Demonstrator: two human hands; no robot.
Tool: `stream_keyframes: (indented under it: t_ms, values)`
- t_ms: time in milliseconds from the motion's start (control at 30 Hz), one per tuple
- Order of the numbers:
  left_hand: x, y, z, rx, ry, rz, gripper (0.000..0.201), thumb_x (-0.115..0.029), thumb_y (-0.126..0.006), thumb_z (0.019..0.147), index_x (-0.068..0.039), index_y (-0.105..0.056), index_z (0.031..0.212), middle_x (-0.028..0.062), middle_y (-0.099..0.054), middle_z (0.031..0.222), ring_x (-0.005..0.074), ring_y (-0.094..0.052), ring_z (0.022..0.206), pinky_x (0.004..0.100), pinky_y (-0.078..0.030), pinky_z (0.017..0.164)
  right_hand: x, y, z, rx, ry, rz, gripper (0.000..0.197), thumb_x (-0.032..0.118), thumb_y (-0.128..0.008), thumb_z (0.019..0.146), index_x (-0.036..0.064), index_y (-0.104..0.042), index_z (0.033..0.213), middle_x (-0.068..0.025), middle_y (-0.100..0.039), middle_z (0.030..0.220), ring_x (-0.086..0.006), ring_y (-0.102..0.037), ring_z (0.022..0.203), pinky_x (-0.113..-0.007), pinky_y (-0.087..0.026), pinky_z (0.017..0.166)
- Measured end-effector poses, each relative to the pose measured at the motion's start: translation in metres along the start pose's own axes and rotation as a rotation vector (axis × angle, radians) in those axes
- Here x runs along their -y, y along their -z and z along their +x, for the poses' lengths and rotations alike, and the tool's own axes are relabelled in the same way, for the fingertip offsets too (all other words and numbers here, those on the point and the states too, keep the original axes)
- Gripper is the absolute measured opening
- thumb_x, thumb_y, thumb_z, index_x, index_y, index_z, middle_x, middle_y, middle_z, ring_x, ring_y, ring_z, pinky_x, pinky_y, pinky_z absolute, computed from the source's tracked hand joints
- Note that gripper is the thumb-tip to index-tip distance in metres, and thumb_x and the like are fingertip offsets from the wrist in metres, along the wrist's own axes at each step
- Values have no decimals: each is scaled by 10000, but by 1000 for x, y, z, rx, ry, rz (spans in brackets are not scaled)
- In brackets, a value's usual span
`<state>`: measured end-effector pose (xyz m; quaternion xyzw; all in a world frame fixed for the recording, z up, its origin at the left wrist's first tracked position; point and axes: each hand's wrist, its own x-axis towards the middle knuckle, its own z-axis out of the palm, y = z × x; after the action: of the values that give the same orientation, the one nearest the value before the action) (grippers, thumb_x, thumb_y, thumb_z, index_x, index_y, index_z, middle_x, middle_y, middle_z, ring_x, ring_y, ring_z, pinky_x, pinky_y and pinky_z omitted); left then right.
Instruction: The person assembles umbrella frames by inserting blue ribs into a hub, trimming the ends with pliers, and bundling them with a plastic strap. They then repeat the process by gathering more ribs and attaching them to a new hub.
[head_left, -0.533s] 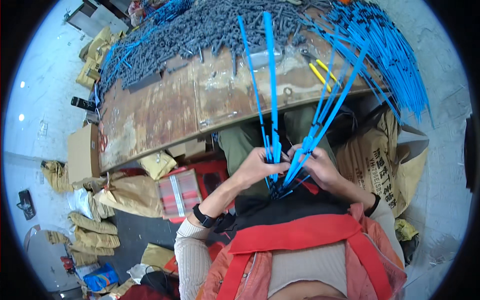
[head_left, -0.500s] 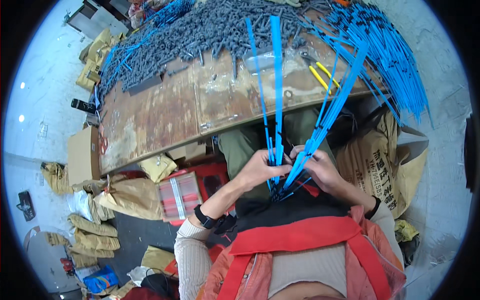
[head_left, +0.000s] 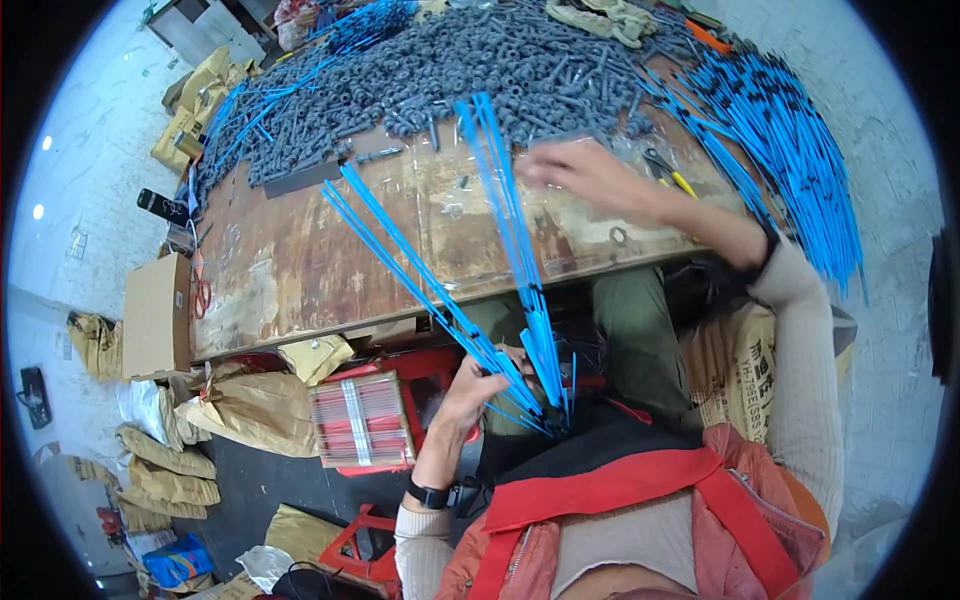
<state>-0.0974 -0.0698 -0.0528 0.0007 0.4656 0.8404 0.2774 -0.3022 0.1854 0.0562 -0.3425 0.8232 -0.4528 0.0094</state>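
Observation:
My left hand (head_left: 468, 392) is closed round a bundle of thin blue rods with black bands (head_left: 440, 310), held low over my lap. The rods fan out in two groups, one tilted left over the table and a blurred one standing more upright. Their lower ends meet in a dark cluster against my black apron (head_left: 600, 440). My right hand (head_left: 575, 168) is away from the bundle, stretched over the table beside the upright group. Its fingers are smeared by motion, and whether they hold anything cannot be made out.
A wide heap of grey ribbed plug-like parts (head_left: 450, 65) covers the table's far side. More blue rods (head_left: 790, 160) lie at the right edge, near yellow-handled pliers (head_left: 682, 182). On the worn wooden table (head_left: 300, 260), red scissors (head_left: 201, 295) lie at left. Below stands a red stool (head_left: 430, 380).
My right hand has left the bundle and reached up over the table. The rods in my left hand have swung leftward and spread apart. My left hand has moved slightly left and down.

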Motion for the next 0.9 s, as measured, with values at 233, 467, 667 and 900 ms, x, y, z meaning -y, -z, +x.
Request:
stream_keyframes:
  t_ms: [233, 467, 667, 900]
  values:
    - [-5, -5, 6, -89, 44, 21, 196, -93, -720, 763, 13, -626, 898, 125, -632, 972, 256, -670, 848, 379, -550, 778, -105, -41, 152, 10, 161, -738, 192, 214, -609, 828, 38, -618, 903, -205, -645, 834, -412, -623, 827, -477, -498, 697]
    - [-5, -15, -6, 19, -46, 26, 292, -91, -726, 810, 5, -630, 1069, 54, -660, 967, 159, -643, 907, 320, -538, 813, -16, -5, 40, -133, 254, -366, 223, 214, -644, 857, 47, -664, 1004, -138, -671, 801, -261, -687, 822, -398, -529, 684]
    - [-12, -67, 6, 124, 37, 350, 232, -76, -744, 801, -26, -658, 1010, -4, -632, 921, 95, -589, 848, 254, -482, 767, 52, -24, -114, 172, -531, 453, 269, 189, -661, 899, -20, -638, 1067, -110, -678, 963, -168, -684, 824, -301, -570, 696]
    - [4, -114, -9, 93, 35, 500, 191, -44, -760, 772, -31, -674, 943, -12, -621, 923, 87, -569, 830, 255, -462, 755, 68, -29, -177, 314, -834, 905, 291, 191, -675, 890, -54, -625, 1037, -136, -687, 866, -152, -696, 762, -260, -564, 661]
